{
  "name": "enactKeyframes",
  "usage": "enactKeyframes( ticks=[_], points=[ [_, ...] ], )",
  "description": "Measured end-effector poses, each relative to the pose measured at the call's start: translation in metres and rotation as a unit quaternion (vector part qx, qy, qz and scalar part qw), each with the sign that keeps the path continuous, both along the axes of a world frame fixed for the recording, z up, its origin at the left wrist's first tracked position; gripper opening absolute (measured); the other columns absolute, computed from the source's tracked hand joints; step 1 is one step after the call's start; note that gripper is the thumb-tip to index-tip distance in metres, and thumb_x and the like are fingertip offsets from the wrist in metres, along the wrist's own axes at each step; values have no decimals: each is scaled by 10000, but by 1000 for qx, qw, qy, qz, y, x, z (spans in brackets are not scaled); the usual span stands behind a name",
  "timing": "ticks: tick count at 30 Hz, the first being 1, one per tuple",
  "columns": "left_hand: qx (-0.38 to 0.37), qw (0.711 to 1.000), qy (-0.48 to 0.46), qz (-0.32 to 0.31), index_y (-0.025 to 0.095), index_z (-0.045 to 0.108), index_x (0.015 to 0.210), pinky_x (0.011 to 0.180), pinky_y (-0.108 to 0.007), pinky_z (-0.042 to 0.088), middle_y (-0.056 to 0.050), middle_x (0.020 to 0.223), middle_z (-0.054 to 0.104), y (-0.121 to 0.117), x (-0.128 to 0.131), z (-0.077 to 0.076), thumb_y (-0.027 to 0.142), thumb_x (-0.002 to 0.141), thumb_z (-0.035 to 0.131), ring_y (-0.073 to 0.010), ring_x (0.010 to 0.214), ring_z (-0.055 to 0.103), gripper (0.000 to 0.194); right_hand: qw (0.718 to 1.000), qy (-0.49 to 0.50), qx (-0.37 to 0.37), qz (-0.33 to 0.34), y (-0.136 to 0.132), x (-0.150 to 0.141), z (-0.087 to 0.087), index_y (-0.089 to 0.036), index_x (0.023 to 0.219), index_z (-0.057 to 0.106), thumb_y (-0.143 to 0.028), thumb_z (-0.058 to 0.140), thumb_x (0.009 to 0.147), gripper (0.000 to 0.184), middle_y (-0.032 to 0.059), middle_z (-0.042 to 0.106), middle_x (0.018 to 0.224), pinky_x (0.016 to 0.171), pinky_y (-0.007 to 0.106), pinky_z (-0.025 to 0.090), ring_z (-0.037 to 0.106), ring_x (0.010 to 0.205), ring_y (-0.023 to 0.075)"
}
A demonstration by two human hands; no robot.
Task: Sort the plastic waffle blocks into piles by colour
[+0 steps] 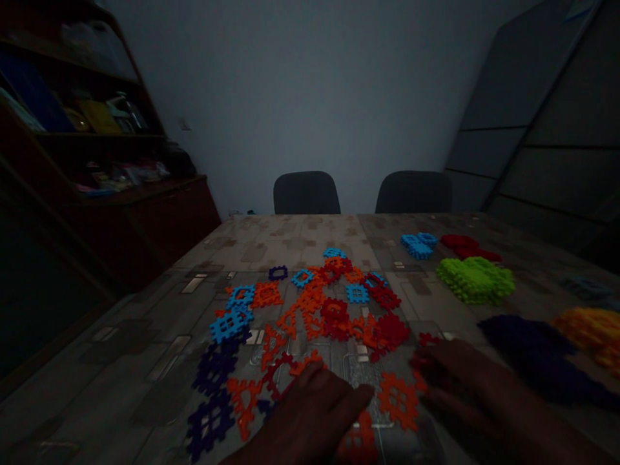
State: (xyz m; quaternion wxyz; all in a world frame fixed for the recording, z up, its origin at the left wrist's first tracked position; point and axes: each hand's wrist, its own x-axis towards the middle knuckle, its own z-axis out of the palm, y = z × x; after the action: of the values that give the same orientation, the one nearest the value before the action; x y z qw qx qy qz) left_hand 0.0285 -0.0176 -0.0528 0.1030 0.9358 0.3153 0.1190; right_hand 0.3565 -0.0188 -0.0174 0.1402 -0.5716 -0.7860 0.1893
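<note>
Flat plastic waffle-block pieces in orange, dark red, blue and dark purple lie spread over the middle of the table. My left hand (pixel 310 407) rests low at the bottom centre, fingers stretched out and holding nothing I can see. Its fingertips reach just above an orange piece (pixel 357 440). My right hand (pixel 465 387) lies at the lower right in deep shadow, its fingers at a dark red piece (pixel 425 352) and close to an orange square piece (pixel 399 400). Dim light hides whether that hand grips anything.
Sorted heaps stand on the right of the patterned table (pixel 232 248): blue (pixel 416 245), red (pixel 465 245), lime green (pixel 475 280), dark purple (pixel 527 352) and orange-yellow (pixel 593 332). Two dark chairs (pixel 306 194) stand beyond the far edge. A wooden shelf unit (pixel 97 129) stands at the left.
</note>
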Motion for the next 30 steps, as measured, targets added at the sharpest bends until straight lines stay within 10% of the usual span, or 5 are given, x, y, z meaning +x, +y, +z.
enactKeyframes(
  ticks=[8,14,30],
  points=[
    [-87,995,-46,11,300,391,1570,1223,-591,366,-91,1393,696,0,-16,33,352,846,918,-313,1241,666,897,981,-90,94,144,-11,-53,-7,-228,1424,664,-174,774,717,717,185,750,1319,921,530,649,743,1130,409],
    [-133,986,-68,73,296,525,1467,1223,-586,388,-67,1412,684,-2,-27,70,213,976,732,-302,1293,637,540,960,-129,185,163,-10,-52,-9,-161,1349,683,-117,670,766,585,183,788,1226,830,450,680,792,1013,341],
    [-126,986,-70,87,233,614,1367,1157,-567,447,-81,1295,714,1,-26,68,108,950,705,-291,1209,652,445,986,-44,95,130,-11,-48,1,-273,1588,514,-181,696,792,822,134,647,1509,1058,480,577,650,1330,364]
  ],
)
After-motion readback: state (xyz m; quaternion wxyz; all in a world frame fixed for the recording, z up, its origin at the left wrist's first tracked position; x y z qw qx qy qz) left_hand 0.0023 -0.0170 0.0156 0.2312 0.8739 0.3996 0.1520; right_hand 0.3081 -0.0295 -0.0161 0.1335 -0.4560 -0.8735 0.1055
